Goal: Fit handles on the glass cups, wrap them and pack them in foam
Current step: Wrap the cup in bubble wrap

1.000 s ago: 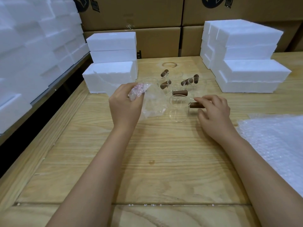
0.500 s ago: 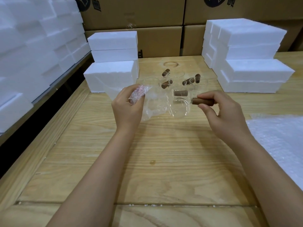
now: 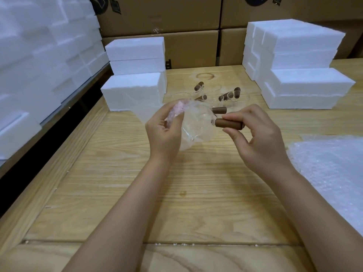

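Observation:
My right hand [image 3: 257,138] pinches the brown wooden handle [image 3: 228,124] of a clear glass cup [image 3: 198,126] and holds the cup lifted above the table. My left hand [image 3: 164,130] grips a clear plastic wrap [image 3: 176,111] with a pinkish tint, bunched at the cup's left side. The wrap partly covers the cup. Behind them, several more glass cups with brown handles [image 3: 228,95] lie on the wooden table [image 3: 137,193].
White foam blocks are stacked at the back left [image 3: 135,75], the back right [image 3: 298,63] and along the left shelf [image 3: 39,55]. Cardboard boxes [image 3: 176,26] line the back. A bubble wrap sheet [image 3: 334,169] lies at the right.
My right hand has lifted the cup by its handle off the table and brought it leftward to the wrap in my left hand. The view has tilted slightly.

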